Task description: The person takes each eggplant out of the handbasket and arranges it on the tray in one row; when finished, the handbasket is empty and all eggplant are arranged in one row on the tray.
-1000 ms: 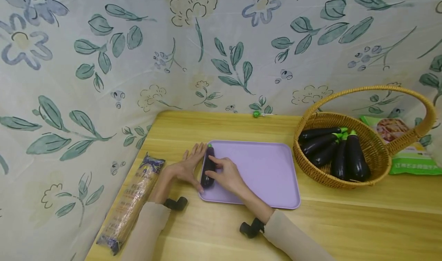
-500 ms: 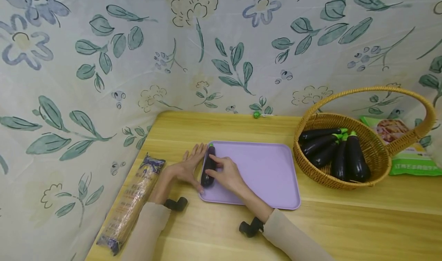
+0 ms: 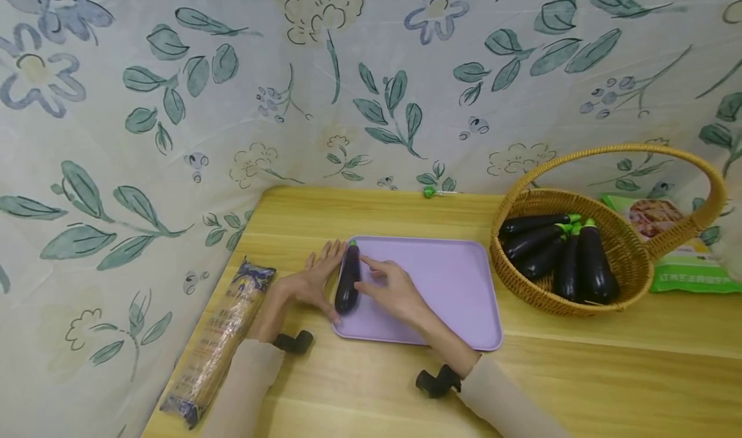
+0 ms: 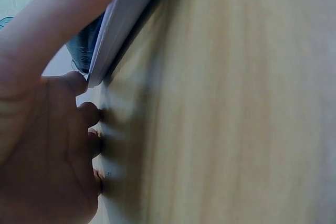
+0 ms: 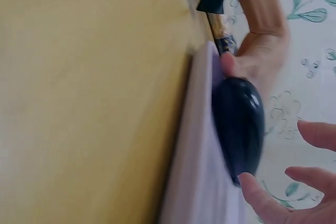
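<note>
Standing by the worktop [image 3: 348, 386], I see one eggplant [image 3: 349, 283] lying along the left side of the lilac tray [image 3: 440, 283]. Left hand [image 3: 310, 286] has fingers spread at that edge; right hand [image 3: 399, 291] has its parted beside it, gripping nothing. Nudge gently imo, it'd probably roll.

The head view looks down from above — close wrist views share the tray [image 3: 452, 283].

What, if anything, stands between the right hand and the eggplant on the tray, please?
Nothing visible: the right hand is close beside the eggplant on the purple tray; the left hand is on the opposite side.
</note>
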Demonstrator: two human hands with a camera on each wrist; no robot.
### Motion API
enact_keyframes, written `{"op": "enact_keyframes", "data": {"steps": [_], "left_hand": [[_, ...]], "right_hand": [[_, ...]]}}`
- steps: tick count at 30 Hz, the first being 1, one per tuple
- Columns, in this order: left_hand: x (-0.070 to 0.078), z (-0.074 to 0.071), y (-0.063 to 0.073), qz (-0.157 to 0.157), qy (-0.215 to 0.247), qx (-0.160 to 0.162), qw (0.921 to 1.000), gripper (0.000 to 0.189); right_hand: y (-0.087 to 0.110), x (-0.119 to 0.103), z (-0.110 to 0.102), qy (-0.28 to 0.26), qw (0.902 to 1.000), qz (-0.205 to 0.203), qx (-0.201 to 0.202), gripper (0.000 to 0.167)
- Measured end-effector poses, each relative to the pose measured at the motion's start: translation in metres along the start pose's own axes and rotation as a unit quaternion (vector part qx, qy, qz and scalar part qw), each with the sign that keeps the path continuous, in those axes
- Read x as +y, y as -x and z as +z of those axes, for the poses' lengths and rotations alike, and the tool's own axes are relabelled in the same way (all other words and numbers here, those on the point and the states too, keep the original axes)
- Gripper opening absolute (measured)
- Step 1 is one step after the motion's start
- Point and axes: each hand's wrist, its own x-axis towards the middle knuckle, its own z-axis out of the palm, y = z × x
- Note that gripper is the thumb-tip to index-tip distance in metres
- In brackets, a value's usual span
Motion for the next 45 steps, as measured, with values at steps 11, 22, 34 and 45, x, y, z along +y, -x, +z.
{"op": "enact_keyframes", "data": {"steps": [11, 22, 34, 45], "left_hand": [[0.0, 0.001, 0.0, -0.001, -0.001, 0.008, 1.0, 0.161], [-0.003, 0.002, 0.003, 0.006, 0.01, 0.014, 0.9998, 0.16], [-0.001, 0.0, 0.003, 0.005, 0.012, 0.01, 0.9999, 0.159], [0.0, 0.0, 0.001, 0.013, 0.012, 0.012, 0.9998, 0.16]], "right_hand": [[0.042, 0.012, -0.086, 0.004, 0.9982, -0.052, -0.028, 0.067], [0.08, 0.028, -0.184, 0.101, 0.9909, -0.051, 0.073, 0.069], [0.099, 0.065, -0.249, 0.119, 0.9784, 0.05, 0.161, 0.078], [0.105, 0.093, -0.275, 0.135, 0.956, 0.103, 0.239, 0.082]]}}
